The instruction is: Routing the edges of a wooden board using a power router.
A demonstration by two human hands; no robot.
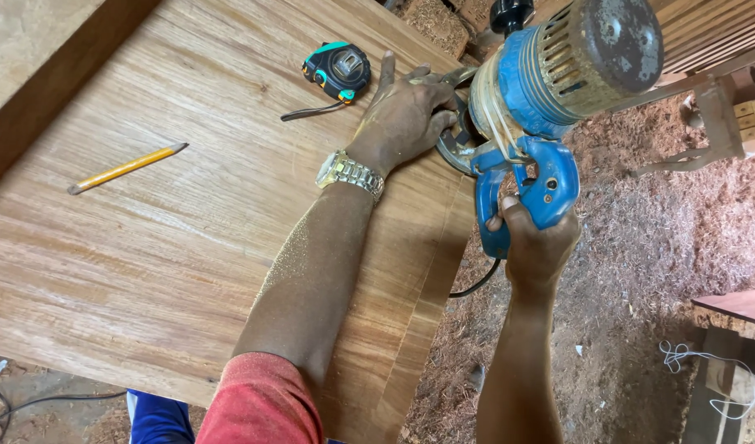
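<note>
Right hand [535, 247] grips blue power tool [550, 90]; left hand [406, 115] steadies base on plank [147, 263].

I can't see the cutting part of the blue power tool [550, 82]; its body and my left hand [406, 115] cover it. My right hand [538, 247] hides the rear of the handle. The black cord [476, 286] slips behind the wooden board [188, 230], whose far and left ends run off frame. The tape measure [338, 70] markings are too small to read.
</note>
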